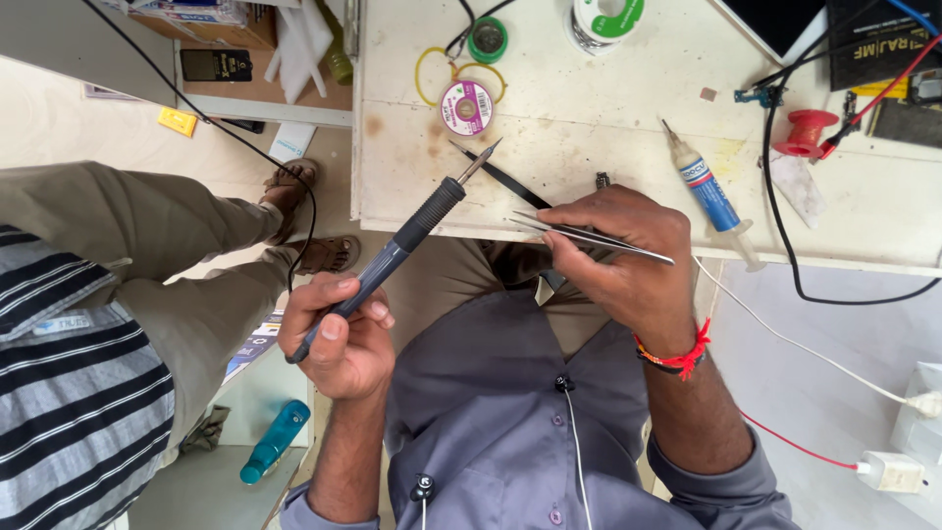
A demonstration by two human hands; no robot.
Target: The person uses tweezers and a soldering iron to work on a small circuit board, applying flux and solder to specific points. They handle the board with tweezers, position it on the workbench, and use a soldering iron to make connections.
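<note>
The person sits at the near edge of a stained white workbench, and that edge serves as the landmark here. The left hand, below and left of the edge, is closed in a fist-like grip round the dark handle of a soldering iron, whose metal tip reaches up over the edge and points toward a small pink-labelled spool of braid lying further in on the bench. The right hand, right at the edge, pinches a pair of metal tweezers closed between thumb and fingers; the tips point left toward the iron, and I cannot tell whether anything is caught between them. Just above the edge, between the two tools, lies a thin black strip, flat on the bench and touched by neither tool. To the right along the edge rests a syringe with a blue label, and further in stand a red spool and a green reel. As I judge it, both tools are taken up and held ready, but no tip meets any part, so the joining itself looks not yet begun. A second person in a striped shirt stands well left of the bench.
</note>
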